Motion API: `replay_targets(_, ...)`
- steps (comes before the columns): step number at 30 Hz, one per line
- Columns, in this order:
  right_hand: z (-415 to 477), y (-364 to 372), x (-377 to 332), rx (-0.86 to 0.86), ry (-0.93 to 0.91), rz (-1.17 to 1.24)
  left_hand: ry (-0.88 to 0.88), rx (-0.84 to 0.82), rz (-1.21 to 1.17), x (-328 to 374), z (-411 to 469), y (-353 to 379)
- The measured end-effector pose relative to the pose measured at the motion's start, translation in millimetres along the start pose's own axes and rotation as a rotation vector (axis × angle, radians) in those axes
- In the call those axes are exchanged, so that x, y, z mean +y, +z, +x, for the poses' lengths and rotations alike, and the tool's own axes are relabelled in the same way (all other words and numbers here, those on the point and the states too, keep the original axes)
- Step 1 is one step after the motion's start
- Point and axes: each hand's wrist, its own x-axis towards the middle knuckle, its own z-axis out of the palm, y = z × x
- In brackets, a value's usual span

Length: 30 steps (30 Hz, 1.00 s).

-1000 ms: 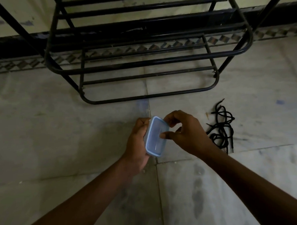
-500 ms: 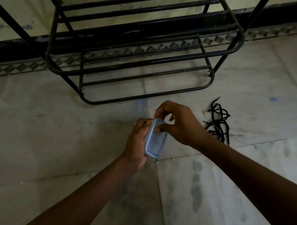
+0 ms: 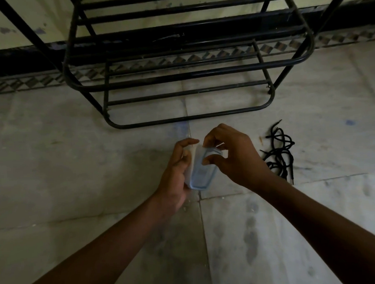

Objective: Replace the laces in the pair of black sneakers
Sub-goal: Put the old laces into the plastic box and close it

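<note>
Item: small clear plastic box (image 3: 188, 163), held on edge above the floor, centre of view.
- Left hand (image 3: 173, 179): fingers and thumb curled round the box body from the left.
- Right hand (image 3: 239, 161): thumb and fingertips pinch the far end of the blue-rimmed lid (image 3: 202, 175). That end appears parted from the box, while the near end sits against it.
- Contents: cannot tell.

Item: black laces (image 3: 278, 157), a loose tangle lying on the floor to the right of the right hand, apart from it and touched by neither hand.

Item: black metal shoe rack (image 3: 190, 74), standing at the far side against the wall.

Surface: pale marble floor (image 3: 76, 168), scuffed, with dark smudges near the person.
</note>
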Motion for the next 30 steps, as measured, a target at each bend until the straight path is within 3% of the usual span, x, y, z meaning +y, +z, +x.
replay_targets(4, -3, 3, -3, 0.036, -0.029, -0.032, 0.005, -0.050, 0.071, 7, 2, 1)
replay_targets(10, -9, 0, -7, 0.039, -0.075, -0.016, 0.249, 0.114, 0.428, 6, 8, -3)
replay_targets(15, -29, 1, -6, 0.012, -0.170, -0.050, 0.185, 0.312, 0.628, 13, 22, -17)
replay_targets(22, -57, 28, 30, 0.183, -0.352, -0.503, 0.237, 0.332, 0.832, -1, 15, -20)
replay_targets(30, -80, 49, 69, -0.082, -0.475, -0.620, 0.285, 0.346, 0.919, -23, 10, -21)
